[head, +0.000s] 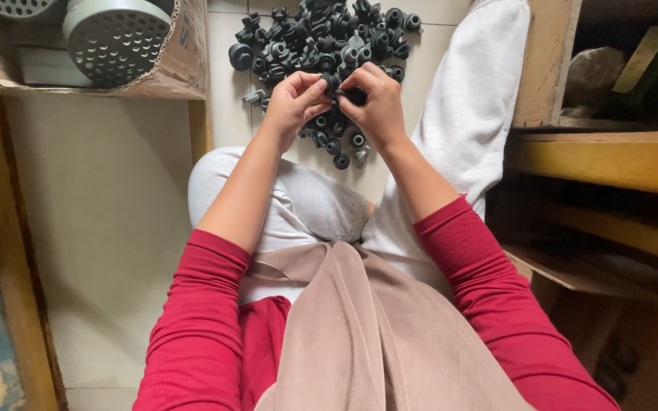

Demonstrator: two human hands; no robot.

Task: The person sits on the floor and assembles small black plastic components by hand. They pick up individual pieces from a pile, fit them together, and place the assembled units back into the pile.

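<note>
Pinching one small black rubber part (pixel 334 82) between them, the fingers (pixel 315 90) of the left hand (pixel 292 100) and those of the right hand (pixel 378 103) are closed on the same piece from opposite sides, held just above the floor.

Item held: dark, matte, rounded and stubby; mostly hidden by the fingertips, so its exact form cannot be told. It sits at the near edge of the heap, between the two thumbs.

Stock: heap of black moulded rubber caps and plugs (pixel 321 42), loose on the pale tiled floor (pixel 108 221); round, some with a hollow centre, some flanged. A few strays lie apart at the near side, towards the knees.

Risk, as judged: the piece is small and both grips are at the fingertips, so a slip or too hard a twist could flick it into the heap, where it would be lost among look-alike parts. Strays near the grey-trousered legs (pixel 466 99) could roll under them.

Surroundings: red sleeves (pixel 199 320) and a beige cloth (pixel 375 335) over the lap; a brown cardboard box (pixel 180 53) with grey perforated round covers (pixel 116 34) at upper left; yellow wooden shelving (pixel 611 160) at right.
</note>
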